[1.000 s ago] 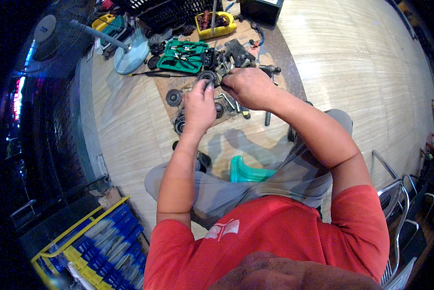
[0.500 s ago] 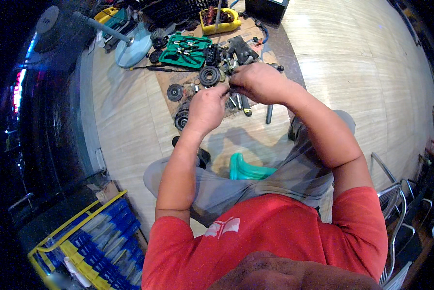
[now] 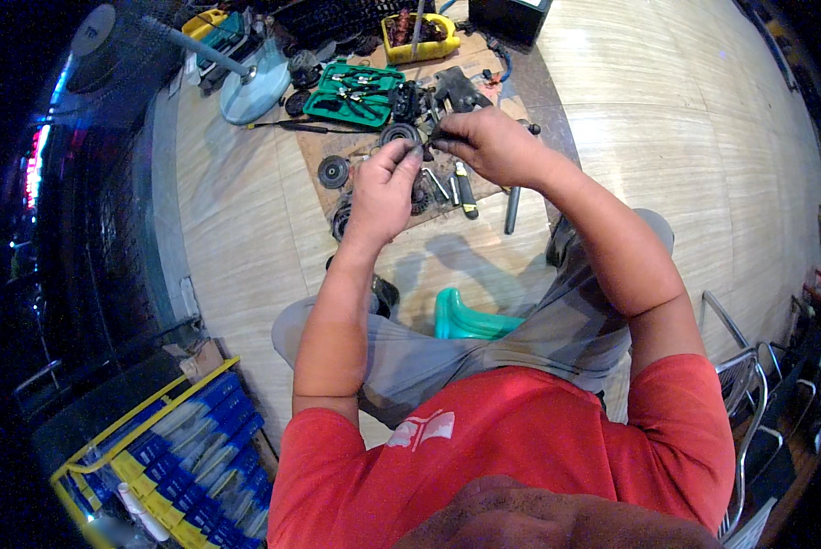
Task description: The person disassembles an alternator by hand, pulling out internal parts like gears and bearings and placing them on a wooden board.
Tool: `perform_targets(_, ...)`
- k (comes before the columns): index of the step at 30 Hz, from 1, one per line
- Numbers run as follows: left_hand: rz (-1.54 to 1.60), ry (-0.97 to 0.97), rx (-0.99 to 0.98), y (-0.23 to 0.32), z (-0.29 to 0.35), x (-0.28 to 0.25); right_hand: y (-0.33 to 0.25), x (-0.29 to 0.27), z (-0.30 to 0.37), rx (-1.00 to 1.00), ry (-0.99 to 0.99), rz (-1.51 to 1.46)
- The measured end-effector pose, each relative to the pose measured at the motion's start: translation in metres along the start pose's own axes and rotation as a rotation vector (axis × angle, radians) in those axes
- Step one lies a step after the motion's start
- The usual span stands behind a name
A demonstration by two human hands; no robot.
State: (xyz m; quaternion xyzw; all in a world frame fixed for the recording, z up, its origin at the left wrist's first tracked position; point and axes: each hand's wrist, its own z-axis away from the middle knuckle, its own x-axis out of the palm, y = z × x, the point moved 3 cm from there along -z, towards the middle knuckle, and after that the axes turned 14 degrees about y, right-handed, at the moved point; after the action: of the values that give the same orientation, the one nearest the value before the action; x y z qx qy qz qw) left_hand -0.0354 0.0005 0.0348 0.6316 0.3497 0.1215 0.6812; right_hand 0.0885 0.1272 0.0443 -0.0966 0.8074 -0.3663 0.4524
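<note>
My left hand (image 3: 383, 190) is closed in a pinch over the cardboard, its fingertips beside a dark ring-shaped part (image 3: 399, 136). My right hand (image 3: 495, 146) is closed too, fingers curled, close to the left fingertips. Small dark pieces show at both sets of fingertips, too small to name. Below the hands lie a black-and-yellow handled tool (image 3: 465, 190) and a hex key (image 3: 435, 185). A round black disc (image 3: 333, 171) rests left of my left hand, with another dark round part (image 3: 342, 217) partly hidden behind that wrist.
An open green tool case (image 3: 354, 94) with pliers lies beyond the hands. Behind it stands a cut yellow container (image 3: 420, 38) of dark parts. A fan base (image 3: 255, 84) is far left, a dark bar (image 3: 512, 210) at right. A green stool (image 3: 470, 316) shows between my legs.
My hands have drawn slightly apart and shifted a little away from me. The hex key and black-and-yellow handle below them show more fully.
</note>
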Motion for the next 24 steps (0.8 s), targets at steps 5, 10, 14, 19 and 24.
perform_targets(5,-0.065,0.077,-0.039,-0.005,-0.003,-0.004,-0.01,0.0,0.001,-0.081,-0.026,0.018)
perform_targets(10,-0.325,0.11,0.162,0.0,-0.005,-0.003,-0.014,-0.004,0.001,-0.102,-0.015,0.065)
perform_targets(14,-0.579,0.016,0.262,0.004,-0.002,0.0,-0.013,-0.006,0.0,-0.149,0.013,0.078)
perform_targets(19,-0.494,-0.091,0.169,0.01,0.0,0.003,-0.011,-0.012,0.001,-0.169,-0.002,0.042)
perform_targets(24,-0.319,-0.313,0.1,0.008,0.002,0.006,-0.003,-0.019,-0.002,-0.123,0.08,0.029)
